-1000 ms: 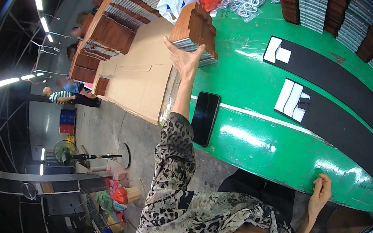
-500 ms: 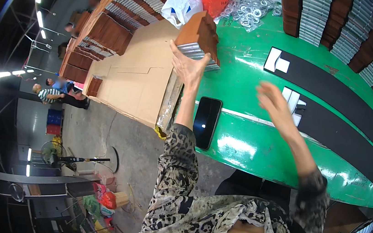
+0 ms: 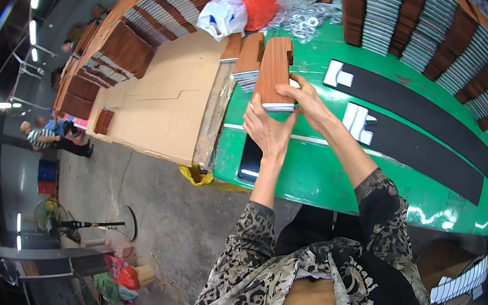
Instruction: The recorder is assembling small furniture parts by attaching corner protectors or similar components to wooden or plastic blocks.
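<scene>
Both my hands are closed around a brown wood-grain block point(image 3: 273, 71) with a notch at its far right corner and a thin silvery near edge; I cannot tell whether it is one piece or a few stacked. My left hand point(image 3: 269, 130) grips its near end from below and the left. From the right side, my right hand point(image 3: 308, 101) clasps the same end, thumb on top. Just left of it stands a stack of matching brown pieces point(image 3: 248, 59) with silvery edges. Beneath my left wrist lies a black phone point(image 3: 249, 164), partly hidden.
On the green table point(image 3: 313, 178) lie two long black panels point(image 3: 428, 116) with white ends. Tall stacks of brown pieces point(image 3: 440, 45) line the far right. A white bag point(image 3: 223, 16), red bag point(image 3: 252, 0) and bagged metal rings point(image 3: 307, 22) sit behind. Cardboard point(image 3: 163, 98) covers the left surface.
My right hand has come left from above the black panels onto the brown block. My left hand has left the stack and now grips the block, nearer me.
</scene>
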Tool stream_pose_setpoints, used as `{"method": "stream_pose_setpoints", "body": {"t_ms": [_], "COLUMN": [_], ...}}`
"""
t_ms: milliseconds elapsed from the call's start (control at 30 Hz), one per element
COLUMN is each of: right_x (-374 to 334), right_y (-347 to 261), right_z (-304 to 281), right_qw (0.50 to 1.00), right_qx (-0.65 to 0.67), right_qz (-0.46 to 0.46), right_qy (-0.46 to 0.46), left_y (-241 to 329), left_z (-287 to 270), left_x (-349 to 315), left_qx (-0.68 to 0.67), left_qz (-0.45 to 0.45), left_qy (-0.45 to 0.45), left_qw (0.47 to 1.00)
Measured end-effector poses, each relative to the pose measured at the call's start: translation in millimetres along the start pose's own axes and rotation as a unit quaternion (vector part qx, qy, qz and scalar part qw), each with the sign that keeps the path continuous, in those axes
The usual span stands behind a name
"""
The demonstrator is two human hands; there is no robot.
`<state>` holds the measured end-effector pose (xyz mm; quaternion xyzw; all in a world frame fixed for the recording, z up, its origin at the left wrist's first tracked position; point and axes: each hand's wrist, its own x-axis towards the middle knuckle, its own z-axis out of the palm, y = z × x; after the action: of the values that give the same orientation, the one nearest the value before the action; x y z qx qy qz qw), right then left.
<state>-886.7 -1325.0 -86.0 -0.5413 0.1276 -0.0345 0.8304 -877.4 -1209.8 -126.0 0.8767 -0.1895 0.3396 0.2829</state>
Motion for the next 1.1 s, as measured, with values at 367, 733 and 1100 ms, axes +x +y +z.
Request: {"method": "stream_pose_setpoints", "body": {"t_ms": [367, 733, 1100], "right_x": [-238.6, -293.2, -317.7], "right_y": [-18.6, 21.0, 20.6], "right_z": [-99.3, -160.1, -132.1], "right_qw": [0.812, 0.625, 0.784], "right_qx": [-0.547, -0.749, -0.586], "right_qz": [-0.071, -0.143, -0.080], "right_qy": [0.190, 0.169, 0.190], "left_y": [85.5, 107.1, 169.8], "left_z": [-100.3, -81.1, -82.0], "left_x": [-129.5, -174.9, -177.0], "left_qx": [-0.379, -0.331, -0.500], "left_qz": [0.086, 0.141, -0.336], "left_qy": [-0.316, -0.352, -0.465], "left_qw": [0.866, 0.864, 0.649]}}
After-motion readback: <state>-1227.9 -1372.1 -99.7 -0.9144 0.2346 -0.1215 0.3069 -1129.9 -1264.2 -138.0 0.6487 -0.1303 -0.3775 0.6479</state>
